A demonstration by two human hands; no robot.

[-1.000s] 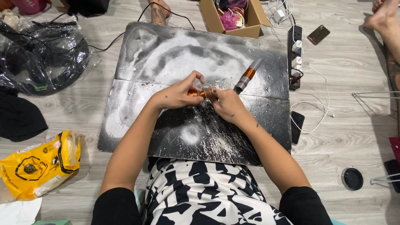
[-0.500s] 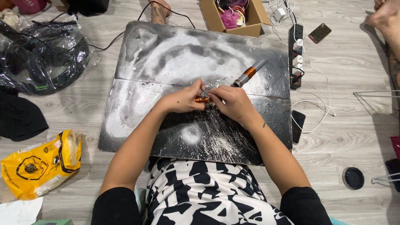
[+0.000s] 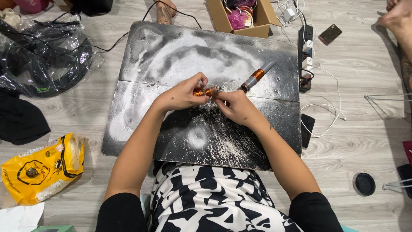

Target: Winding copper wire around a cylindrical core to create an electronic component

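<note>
Pinching a small copper wire coil [image 3: 205, 91] between both hands [image 3: 185, 94] [image 3: 234, 105], fingers closed on its ends; looks light but fragile, best held by the core.

A crumpled yellow bag [image 3: 40, 169] with black markings lay on the floor, near left. An open brown cardboard box [image 3: 223, 19] stood far centre. A dark-screened phone [image 3: 330, 34] lay far right.

Grey wood-plank floor [image 3: 356, 64], scorched black board [image 3: 180, 47], even indoor light
</note>
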